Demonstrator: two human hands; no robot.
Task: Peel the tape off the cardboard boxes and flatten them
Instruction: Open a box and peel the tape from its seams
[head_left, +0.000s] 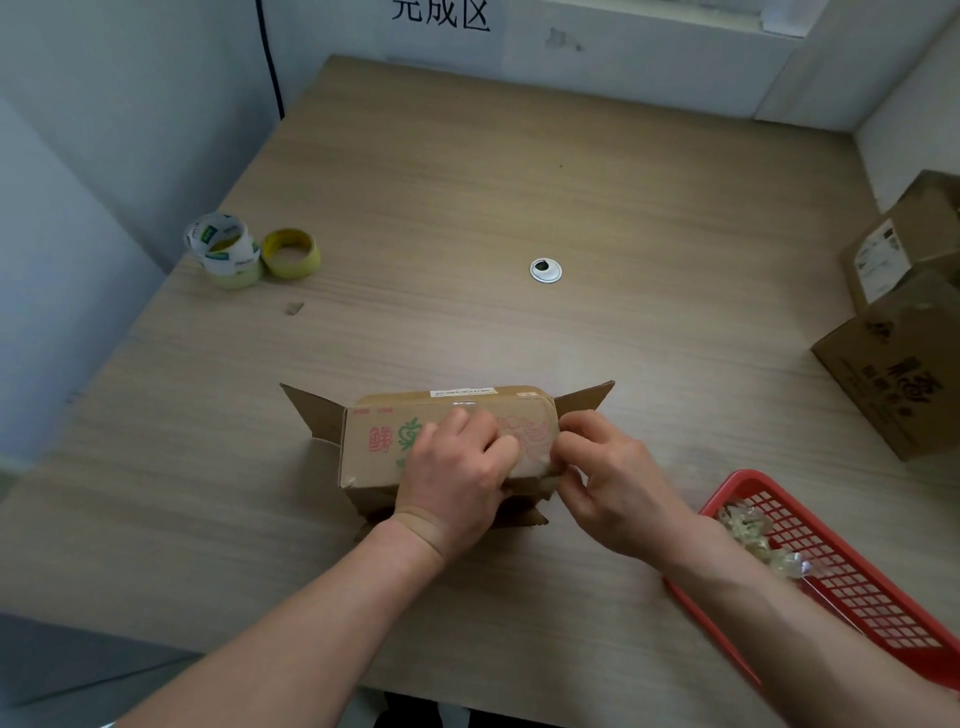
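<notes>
Your box (374, 447) sits on the table (467, 208), near and central. Your left hand (452, 483) is curled on its upper face and your right hand (608, 483) pinches its right end. Tape rolls (249, 254) lie far left, and a cable port (545, 270) lies beyond the box. Two other boxes (904, 332) stand stacked at the right edge. Nearer than those, a basket (857, 597) holds wadded tape (748, 535).

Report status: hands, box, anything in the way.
Left hand grips printed cardboard box; right hand pinches its right end. End flaps open. Red basket beside right forearm.
</notes>
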